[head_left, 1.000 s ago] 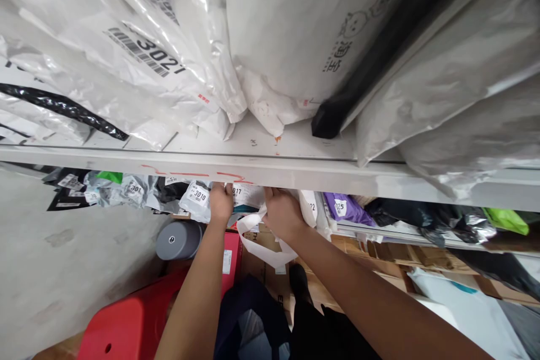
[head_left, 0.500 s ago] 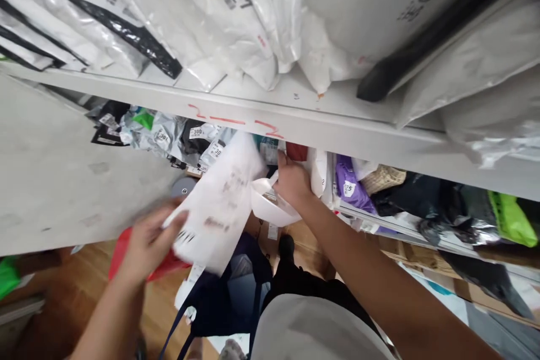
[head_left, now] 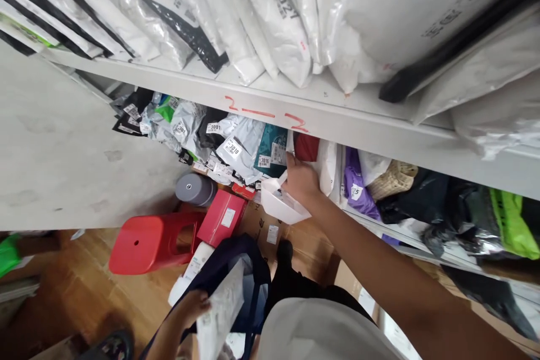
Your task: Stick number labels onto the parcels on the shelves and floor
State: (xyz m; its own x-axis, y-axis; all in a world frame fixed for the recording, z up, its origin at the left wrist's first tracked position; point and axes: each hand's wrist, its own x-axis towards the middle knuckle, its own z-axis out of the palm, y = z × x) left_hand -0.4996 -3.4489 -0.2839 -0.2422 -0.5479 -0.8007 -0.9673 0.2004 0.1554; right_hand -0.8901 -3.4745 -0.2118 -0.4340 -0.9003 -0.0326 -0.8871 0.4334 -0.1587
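Note:
My left hand is low in the view, closed on a white parcel bag that hangs partly inside a dark blue tote bag. My right hand reaches up to the lower shelf, fingers closed among the parcels beside a white parcel and a dark red one. A white strip of plastic hangs under this hand. Just left of it stand a teal parcel and several grey labelled bags.
The upper shelf, marked with red writing, holds several white and black mailers. A purple bag, a woven item and a green bag lie to the right. A red stool, red box and grey cylinder stand on the floor.
My left hand pulled a white parcel off the lower shelf and brought it down into the dark blue bag. My right hand stayed at the shelf. The view tilted downward.

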